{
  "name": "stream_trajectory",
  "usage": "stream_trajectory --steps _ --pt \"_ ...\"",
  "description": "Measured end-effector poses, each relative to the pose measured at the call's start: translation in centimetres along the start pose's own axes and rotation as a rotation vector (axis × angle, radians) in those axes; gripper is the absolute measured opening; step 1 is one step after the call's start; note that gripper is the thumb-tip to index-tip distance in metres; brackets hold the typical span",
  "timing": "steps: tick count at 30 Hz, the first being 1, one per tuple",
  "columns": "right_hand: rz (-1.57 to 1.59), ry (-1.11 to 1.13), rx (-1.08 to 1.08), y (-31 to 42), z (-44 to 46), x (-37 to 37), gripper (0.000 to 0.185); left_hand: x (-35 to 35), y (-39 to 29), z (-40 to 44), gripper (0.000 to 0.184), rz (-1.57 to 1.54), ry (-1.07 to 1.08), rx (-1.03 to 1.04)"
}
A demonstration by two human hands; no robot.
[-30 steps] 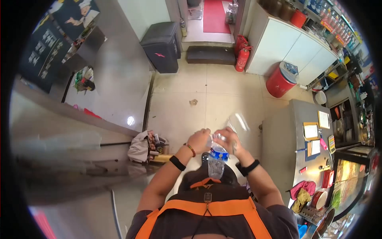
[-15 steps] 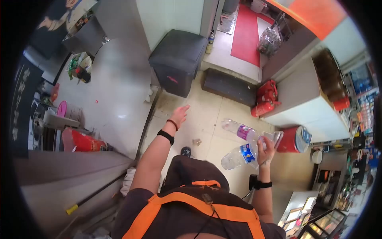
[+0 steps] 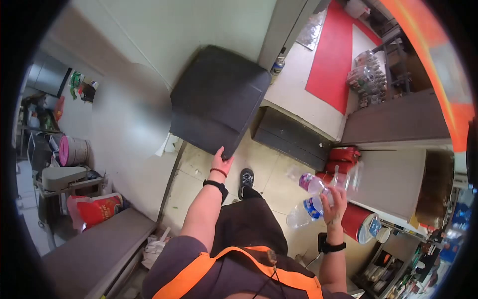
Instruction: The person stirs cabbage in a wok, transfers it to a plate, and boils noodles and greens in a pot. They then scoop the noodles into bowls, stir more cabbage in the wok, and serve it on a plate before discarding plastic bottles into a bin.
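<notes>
My left hand [image 3: 221, 164] is closed at the near corner of a black box-shaped stool [image 3: 219, 94], its fingertips on the edge. The stool's broad, flat top fills the upper middle of the view. Off to the right, my right hand [image 3: 334, 203] holds several clear plastic bottles in a bunch. One is a bottle with a purple label [image 3: 307, 181]; another is a bottle with a blue label [image 3: 304, 212]. A further clear bottle shape [image 3: 352, 177] shows beyond the fingers, and where it is gripped is hidden.
A dark step [image 3: 291, 137] lies beyond the stool, leading to a raised floor with a red mat [image 3: 328, 60]. Red fire extinguishers [image 3: 341, 159] stand by a white cabinet [image 3: 388, 182]. At left are a grey counter [image 3: 129, 174] and a red bag [image 3: 99, 210].
My left hand has moved forward from open air and taken the stool's corner. The stool's top looks larger and nearer, its front no longer visible. My right hand still holds the bottles.
</notes>
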State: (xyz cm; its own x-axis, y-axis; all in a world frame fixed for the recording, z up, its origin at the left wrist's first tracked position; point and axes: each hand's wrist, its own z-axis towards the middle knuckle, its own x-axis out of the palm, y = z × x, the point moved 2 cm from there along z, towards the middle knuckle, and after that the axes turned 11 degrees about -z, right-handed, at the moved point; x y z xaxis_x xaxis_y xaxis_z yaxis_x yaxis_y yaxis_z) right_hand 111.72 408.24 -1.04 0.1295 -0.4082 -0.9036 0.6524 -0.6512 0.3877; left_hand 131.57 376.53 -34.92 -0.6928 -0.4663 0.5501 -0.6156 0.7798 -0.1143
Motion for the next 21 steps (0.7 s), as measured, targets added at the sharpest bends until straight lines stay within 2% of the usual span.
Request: stream_trajectory --steps 1,4,8,10,12,14,16,17,18,20,21 --pt "0.013 0.02 -0.048 0.8 2.9 0.7 0.03 1.7 -0.7 -1.8 0.028 -0.048 -0.055 -0.044" --pt "0.15 0.052 -0.15 4.1 10.3 3.4 0.031 6.7 -4.5 -11.3 0.022 0.054 0.051 -0.031" --pt "0.332 0.007 -0.332 12.0 18.1 8.1 0.034 12.4 -15.4 -18.2 0.022 -0.034 0.165 0.226" --pt "0.428 -0.054 -0.405 16.3 20.9 11.8 0.035 15.6 -20.5 -19.6 0.026 -0.286 0.204 0.101" --pt "0.484 -0.081 -0.471 19.9 22.9 16.8 0.035 17.7 -23.2 -20.0 0.03 -0.379 0.197 0.041" --pt "0.471 0.01 -0.505 22.4 23.8 22.7 0.044 18.1 -25.1 -20.1 0.037 -0.428 0.222 -0.021" --pt "0.426 0.261 -0.511 23.5 23.3 28.8 0.054 17.7 -25.9 -20.3 0.037 -0.419 0.171 -0.049" --pt "0.305 0.362 -0.44 23.2 22.0 31.4 0.06 17.1 -25.8 -20.0 0.037 -0.359 0.222 -0.069" --pt "0.213 0.443 -0.408 22.6 20.9 33.2 0.059 16.4 -25.6 -19.7 0.038 -0.296 0.274 -0.093" --pt "0.078 0.601 -0.321 21.4 18.8 35.1 0.057 14.9 -25.0 -19.2 0.035 -0.066 0.196 0.016" --pt "0.121 0.684 -0.271 19.3 17.4 36.7 0.054 14.8 -24.7 -20.0 0.033 0.024 0.249 -0.007"
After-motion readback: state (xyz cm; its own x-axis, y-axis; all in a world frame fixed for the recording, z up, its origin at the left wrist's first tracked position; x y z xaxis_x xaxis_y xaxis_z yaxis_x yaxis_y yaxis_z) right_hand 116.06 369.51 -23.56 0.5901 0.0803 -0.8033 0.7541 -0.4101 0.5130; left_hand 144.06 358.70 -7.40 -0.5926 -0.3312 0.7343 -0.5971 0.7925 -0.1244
